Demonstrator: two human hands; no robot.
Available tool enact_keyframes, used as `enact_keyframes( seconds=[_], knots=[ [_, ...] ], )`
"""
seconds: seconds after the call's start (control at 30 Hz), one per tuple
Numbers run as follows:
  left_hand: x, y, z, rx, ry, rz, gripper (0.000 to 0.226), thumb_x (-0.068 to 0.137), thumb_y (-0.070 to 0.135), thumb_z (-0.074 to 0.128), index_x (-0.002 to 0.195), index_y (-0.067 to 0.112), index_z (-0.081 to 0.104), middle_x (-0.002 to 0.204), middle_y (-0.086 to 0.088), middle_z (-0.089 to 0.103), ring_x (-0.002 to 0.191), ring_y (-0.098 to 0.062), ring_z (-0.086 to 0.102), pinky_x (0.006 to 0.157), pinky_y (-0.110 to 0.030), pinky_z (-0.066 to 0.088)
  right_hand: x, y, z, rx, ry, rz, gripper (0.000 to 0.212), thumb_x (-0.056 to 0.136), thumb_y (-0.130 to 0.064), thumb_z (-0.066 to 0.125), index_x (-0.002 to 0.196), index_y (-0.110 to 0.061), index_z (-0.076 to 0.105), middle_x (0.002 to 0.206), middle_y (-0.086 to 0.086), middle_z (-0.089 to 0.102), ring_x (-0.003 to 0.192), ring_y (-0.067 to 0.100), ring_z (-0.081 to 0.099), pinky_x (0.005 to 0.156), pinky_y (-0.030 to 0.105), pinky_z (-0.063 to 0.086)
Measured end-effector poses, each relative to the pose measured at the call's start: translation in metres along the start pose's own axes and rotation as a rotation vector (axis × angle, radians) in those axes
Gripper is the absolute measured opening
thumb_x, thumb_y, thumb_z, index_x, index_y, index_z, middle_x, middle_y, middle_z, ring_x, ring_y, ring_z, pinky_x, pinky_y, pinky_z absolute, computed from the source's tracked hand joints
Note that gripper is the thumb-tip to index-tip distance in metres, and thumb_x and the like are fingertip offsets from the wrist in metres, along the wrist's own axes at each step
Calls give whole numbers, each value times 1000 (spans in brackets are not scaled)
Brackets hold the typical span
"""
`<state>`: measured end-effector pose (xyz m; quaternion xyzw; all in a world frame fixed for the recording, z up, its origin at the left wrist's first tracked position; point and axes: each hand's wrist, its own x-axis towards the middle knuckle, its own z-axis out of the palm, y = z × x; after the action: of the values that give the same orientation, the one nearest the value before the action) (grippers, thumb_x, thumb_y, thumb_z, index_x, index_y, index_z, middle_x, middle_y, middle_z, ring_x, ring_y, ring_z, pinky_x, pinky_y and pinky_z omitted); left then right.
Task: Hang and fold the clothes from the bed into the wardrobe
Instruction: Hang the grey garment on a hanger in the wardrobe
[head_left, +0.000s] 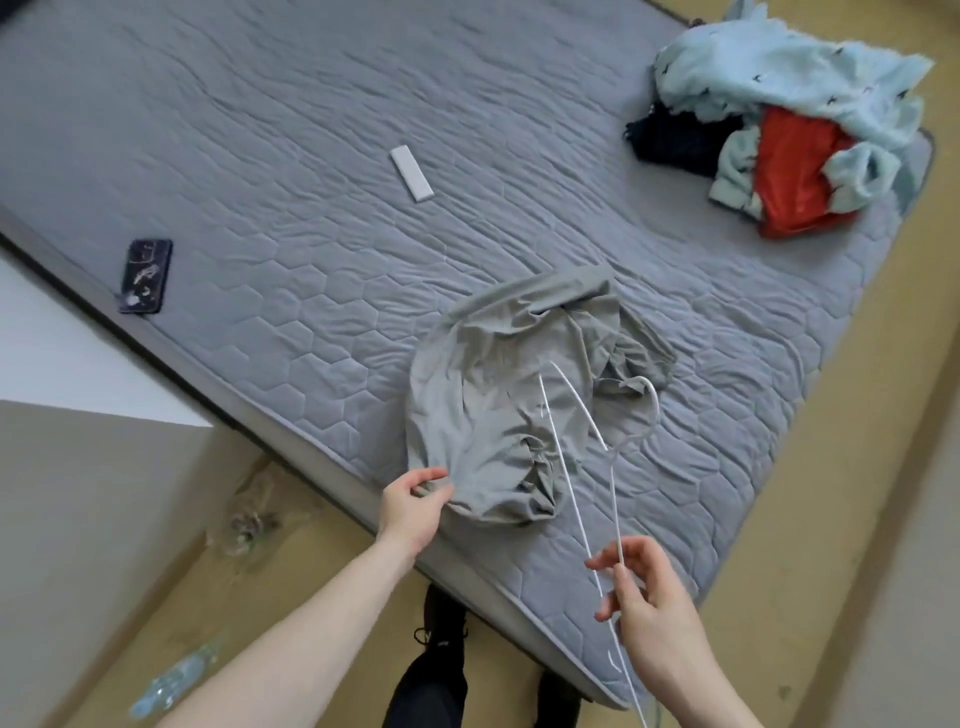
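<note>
At the near edge of the bed (311, 260), around six o'clock in my view, my right hand (652, 618) pinches the thin white wire hanger (582, 431) between thumb and fingertips, low on its frame; the hook end points away toward one o'clock and lies over the cloth. At seven o'clock my left hand (413, 501) has its thumb and fingers closed on the near hem of the grey garment (509, 405), which lies crumpled on the mattress just beyond both hands.

I judge the grey piece light, soft and limp: it will sag and bunch, so lifting it by one pinch will leave it hanging in a twist. Better to find the neck opening or the shoulders and take hold there, then feed the hanger in. The hanger looks stiff but springy and slick, so the cloth may slide off a tilted arm.

Further out, at twelve o'clock, a small white remote (412, 173) lies on the quilt, and at nine o'clock a dark phone (145, 276) rests at the mattress edge. Farthest, at two o'clock, the remaining pile of clothes (789, 124) sits at the bed's corner: pale blue fleece over something red and something dark, well apart from my hands.
</note>
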<state>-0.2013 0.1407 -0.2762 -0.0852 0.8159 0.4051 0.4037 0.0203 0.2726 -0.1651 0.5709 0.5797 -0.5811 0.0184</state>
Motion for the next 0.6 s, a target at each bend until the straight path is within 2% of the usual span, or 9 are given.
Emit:
enact_keyframes(
  seconds=[0.1,0.17,0.23,0.27,0.3,0.37,0.47,0.53,0.6],
  knots=[
    [-87,48,-16,-19,-84,180,24,85,13,76,88,37,72,76,3,58,52,-5,48,51,-16,41,-34,-20,-12,-101,-34,-156,24,101,7,46,97,-15,55,94,-13,75,51,16,47,53,20,41],
    [-147,86,-27,-84,-104,228,22,87,11,75,90,32,72,78,-1,58,61,-9,51,57,-18,43,-61,-44,-25,-148,-77,-222,31,98,6,49,100,-24,54,85,-11,74,50,15,44,54,27,38],
    [-204,122,-35,-203,-97,221,17,89,6,73,93,23,72,80,-7,54,70,-15,50,66,-24,44,-93,-67,-38,-203,-177,-248,39,95,-3,54,103,-41,49,62,-5,60,45,12,36,53,31,32],
    [-233,137,-38,-286,-111,193,15,90,5,72,95,18,72,82,-10,53,74,-19,51,71,-28,45,-111,-78,-44,-243,-215,-269,43,90,-9,59,104,-47,45,61,-7,54,45,10,35,53,31,32],
    [-260,150,-40,-377,-133,154,12,92,4,70,99,14,71,84,-13,55,77,-22,54,73,-31,46,-128,-87,-48,-275,-224,-308,47,85,-13,63,105,-49,41,70,-11,58,47,7,38,53,28,33],
    [-312,169,-44,-542,-194,110,13,94,5,67,106,9,69,88,-16,64,77,-23,64,65,-29,53,-161,-105,-55,-288,-183,-419,53,76,-27,75,108,-45,36,99,-23,60,59,1,52,56,18,38],
    [-378,173,-49,-676,-243,139,17,95,7,67,112,7,67,97,-15,75,81,-21,73,62,-26,57,-198,-126,-62,-186,-98,-534,60,60,-54,76,101,-31,39,93,-20,66,78,-2,64,62,17,46],
    [-409,165,-55,-741,-256,183,20,95,8,67,114,6,66,100,-16,77,85,-23,75,64,-27,58,-212,-134,-71,-127,-106,-622,47,60,-47,73,91,-25,44,84,-16,68,73,1,64,58,15,44],
    [-440,153,-68,-788,-224,236,27,91,12,71,118,9,68,104,-16,77,87,-22,75,65,-27,59,-226,-137,-89,-96,-149,-716,29,72,-17,70,77,-23,42,72,-15,63,60,3,54,55,16,39]
  ],
)
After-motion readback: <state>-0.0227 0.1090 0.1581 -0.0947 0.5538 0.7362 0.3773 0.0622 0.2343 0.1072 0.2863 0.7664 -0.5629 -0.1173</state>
